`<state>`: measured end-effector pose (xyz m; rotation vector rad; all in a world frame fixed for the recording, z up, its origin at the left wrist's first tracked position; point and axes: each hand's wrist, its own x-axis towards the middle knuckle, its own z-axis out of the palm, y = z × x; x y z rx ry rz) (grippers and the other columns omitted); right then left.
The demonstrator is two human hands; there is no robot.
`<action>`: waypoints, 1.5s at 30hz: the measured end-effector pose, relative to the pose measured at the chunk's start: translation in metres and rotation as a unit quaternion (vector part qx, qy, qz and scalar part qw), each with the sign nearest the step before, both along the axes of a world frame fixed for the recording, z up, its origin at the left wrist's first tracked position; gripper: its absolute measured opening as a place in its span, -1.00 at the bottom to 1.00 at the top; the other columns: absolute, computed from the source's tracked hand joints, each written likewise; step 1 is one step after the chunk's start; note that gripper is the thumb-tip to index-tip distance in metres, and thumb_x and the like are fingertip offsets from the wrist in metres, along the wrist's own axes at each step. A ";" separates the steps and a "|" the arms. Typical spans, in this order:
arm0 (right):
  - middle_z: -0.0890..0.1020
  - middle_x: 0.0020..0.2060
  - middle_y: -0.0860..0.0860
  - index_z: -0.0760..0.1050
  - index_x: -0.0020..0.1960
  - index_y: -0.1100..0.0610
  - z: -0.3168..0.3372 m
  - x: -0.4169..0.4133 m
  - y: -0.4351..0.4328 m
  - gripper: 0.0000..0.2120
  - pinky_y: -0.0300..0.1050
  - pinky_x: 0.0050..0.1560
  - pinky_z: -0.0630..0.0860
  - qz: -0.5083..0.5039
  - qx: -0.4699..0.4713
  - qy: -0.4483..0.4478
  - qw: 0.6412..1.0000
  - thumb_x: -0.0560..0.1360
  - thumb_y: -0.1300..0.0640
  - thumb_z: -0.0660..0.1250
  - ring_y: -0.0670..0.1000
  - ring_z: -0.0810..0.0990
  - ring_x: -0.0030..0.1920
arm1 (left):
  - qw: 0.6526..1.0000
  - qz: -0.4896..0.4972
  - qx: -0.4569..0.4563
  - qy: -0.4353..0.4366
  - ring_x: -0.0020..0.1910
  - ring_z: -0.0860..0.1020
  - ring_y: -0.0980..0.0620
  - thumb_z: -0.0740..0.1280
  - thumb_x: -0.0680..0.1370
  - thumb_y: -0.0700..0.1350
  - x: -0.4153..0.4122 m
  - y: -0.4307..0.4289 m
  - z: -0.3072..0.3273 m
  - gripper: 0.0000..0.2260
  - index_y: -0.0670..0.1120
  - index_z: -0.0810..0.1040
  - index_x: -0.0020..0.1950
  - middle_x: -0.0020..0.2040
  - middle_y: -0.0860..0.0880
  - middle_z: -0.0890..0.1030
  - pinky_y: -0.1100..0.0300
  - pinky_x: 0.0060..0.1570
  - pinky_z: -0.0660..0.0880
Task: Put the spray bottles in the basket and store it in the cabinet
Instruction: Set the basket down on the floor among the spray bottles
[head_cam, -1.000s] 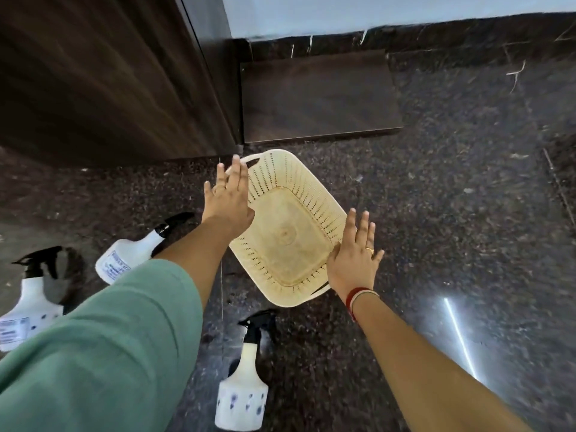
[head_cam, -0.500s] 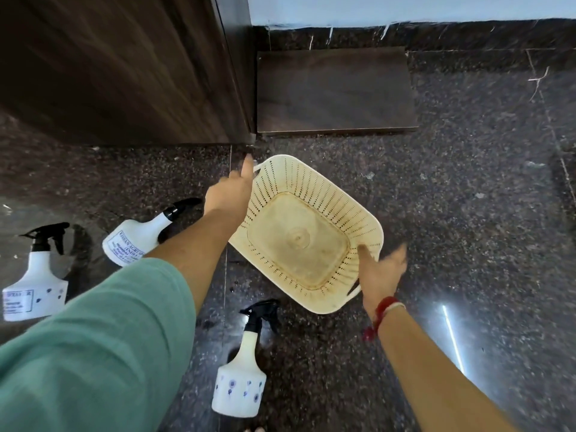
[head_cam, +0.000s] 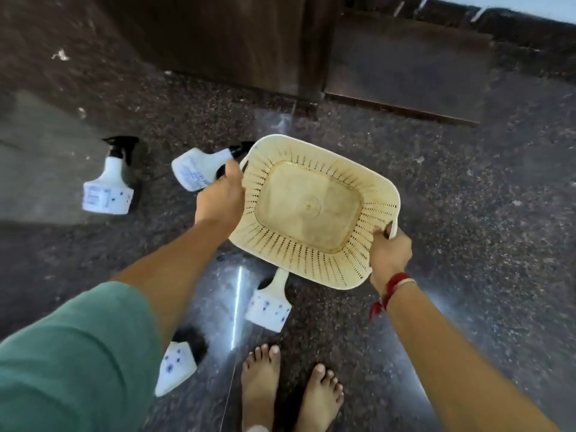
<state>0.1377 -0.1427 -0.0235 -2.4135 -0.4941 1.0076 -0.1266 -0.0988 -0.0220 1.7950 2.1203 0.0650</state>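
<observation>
A cream perforated plastic basket (head_cam: 311,207) is held between both hands above the dark floor, with nothing inside it. My left hand (head_cam: 219,199) grips its left rim near the handle. My right hand (head_cam: 389,254) is closed on the handle at its right end. Several white spray bottles with black triggers are on the floor: one upright (head_cam: 107,188) at the left, one lying on its side (head_cam: 194,171) just behind my left hand, one (head_cam: 269,307) partly under the basket's near edge, and one (head_cam: 176,366) beside my left arm.
A dark wooden cabinet front (head_cam: 237,42) rises at the back, with a low brown panel (head_cam: 405,63) to its right. My bare feet (head_cam: 290,391) stand on the polished dark granite floor (head_cam: 467,213) just below the basket.
Both hands went from flat and open beside the basket to closed on its rim and handle. The basket has turned and come up toward me. The view has tilted down, showing my feet.
</observation>
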 end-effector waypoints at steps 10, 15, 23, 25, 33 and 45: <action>0.66 -0.10 0.15 0.60 -0.01 0.21 0.007 -0.153 0.016 -0.85 0.03 0.01 0.57 0.260 0.023 0.020 0.965 0.54 0.21 0.25 0.19 0.63 -0.02 | 0.973 0.230 0.011 -0.032 -0.50 0.29 0.02 0.16 0.53 -0.09 -0.154 -0.109 0.006 -0.80 -0.01 0.10 -0.12 -0.42 0.09 0.34 0.11 -0.41 0.22; 0.66 0.00 0.23 0.59 0.08 0.25 -0.026 -0.198 0.003 -0.81 -0.02 0.00 0.51 0.331 -0.001 0.004 0.944 0.54 0.21 0.27 0.24 0.62 0.04 | 0.954 0.299 -0.017 -0.024 -0.49 0.34 -0.01 0.18 0.55 -0.10 -0.186 -0.161 -0.025 -0.79 -0.03 0.11 -0.11 -0.42 0.05 0.37 0.12 -0.44 0.22; 0.65 0.05 0.20 0.56 0.11 0.22 -0.063 -0.197 -0.011 -0.80 0.03 0.07 0.54 0.371 -0.034 -0.037 0.927 0.54 0.19 0.26 0.23 0.61 0.07 | 0.948 0.313 -0.049 -0.038 -0.45 0.36 -0.07 0.18 0.55 -0.13 -0.175 -0.194 -0.064 -0.75 -0.02 0.08 -0.13 -0.43 0.06 0.33 0.05 -0.39 0.29; 0.65 0.05 0.20 0.55 0.10 0.22 -0.068 -0.198 -0.009 -0.80 -0.01 0.02 0.51 0.373 -0.032 -0.046 0.926 0.54 0.18 0.26 0.23 0.61 0.07 | 0.949 0.312 -0.037 -0.032 -0.50 0.30 0.00 0.18 0.54 -0.14 -0.176 -0.190 -0.068 -0.77 -0.03 0.09 -0.12 -0.43 0.07 0.32 0.07 -0.41 0.26; 0.63 0.12 0.09 0.46 0.25 0.15 -0.060 -0.193 -0.003 -0.59 0.01 0.14 0.56 0.324 -0.009 0.084 0.942 0.49 -0.05 0.37 0.06 0.62 0.09 | 0.949 0.312 -0.041 -0.022 -0.30 0.46 -0.12 0.23 0.52 -0.16 -0.173 -0.183 -0.060 -0.80 -0.09 0.19 -0.01 -0.16 -0.14 0.49 -0.01 -0.38 0.33; 0.58 0.14 0.26 0.41 0.28 0.31 -0.104 -0.140 -0.082 -0.49 0.11 0.05 0.59 0.081 -0.263 0.104 0.956 0.42 0.12 0.44 0.21 0.61 0.09 | 0.994 0.071 -0.049 0.067 0.52 -0.13 -0.16 0.24 0.48 0.05 -0.095 -0.177 -0.056 -0.24 0.02 -0.19 0.51 0.55 -0.15 -0.05 -0.29 0.37 -0.21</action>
